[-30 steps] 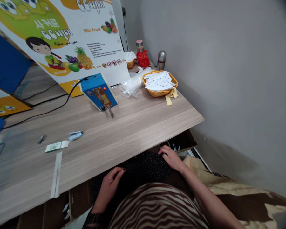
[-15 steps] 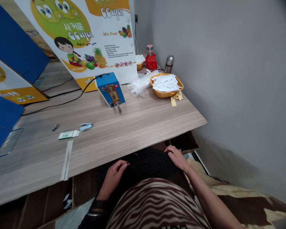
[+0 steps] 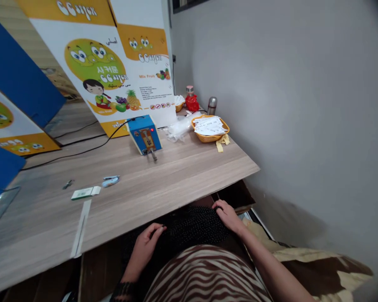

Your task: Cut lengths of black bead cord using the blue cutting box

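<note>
Black fabric with small white dots (image 3: 192, 228) lies over my lap, below the front edge of the table. My left hand (image 3: 146, 243) is closed at its left side, thumb against the curled fingers, pinching the dark cloth. On the other side, my right hand (image 3: 228, 216) has its fingers curled over the same fabric, gripping it near an open cardboard box (image 3: 244, 199). Both hands stay under the tabletop's level. A blue device (image 3: 144, 136) with a red light and a metal rod stands on the table beyond them.
On the wooden table (image 3: 176, 180) lie a light-blue stapler (image 3: 111, 181), a small green-and-white box (image 3: 85, 193) and a small metal piece (image 3: 68, 184). A yellow basket (image 3: 208, 136) holds printed paper strips. Behind stand a printed carton (image 3: 97, 105) and a steel flask (image 3: 212, 105). A wall (image 3: 286, 105) borders the right.
My view has tilted up, so the table and hands sit lower in the picture. Both hands keep their place on the dotted fabric.
</note>
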A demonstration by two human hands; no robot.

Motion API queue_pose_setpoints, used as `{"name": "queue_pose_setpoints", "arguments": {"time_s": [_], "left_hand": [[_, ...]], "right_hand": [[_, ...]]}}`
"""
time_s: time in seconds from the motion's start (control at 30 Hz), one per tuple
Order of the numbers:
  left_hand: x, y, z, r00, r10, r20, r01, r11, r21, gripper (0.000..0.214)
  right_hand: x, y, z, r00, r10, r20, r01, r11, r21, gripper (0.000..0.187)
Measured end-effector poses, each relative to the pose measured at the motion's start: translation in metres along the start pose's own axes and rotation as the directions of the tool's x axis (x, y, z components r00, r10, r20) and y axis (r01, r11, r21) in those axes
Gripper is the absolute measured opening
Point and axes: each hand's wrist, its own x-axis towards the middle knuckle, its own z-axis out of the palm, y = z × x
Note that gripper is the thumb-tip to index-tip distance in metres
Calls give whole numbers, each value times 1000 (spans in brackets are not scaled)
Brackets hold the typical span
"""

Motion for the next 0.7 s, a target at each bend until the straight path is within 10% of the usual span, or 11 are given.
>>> {"name": "queue_pose_setpoints", "arguments": {"time_s": [0.7], "left_hand": [[6, -1, -4, 1000, -13, 0, 13, 1000, 8, 56]], "right_hand": [[-1, 1, 7, 994, 55, -89, -51, 998, 47, 24]]}}
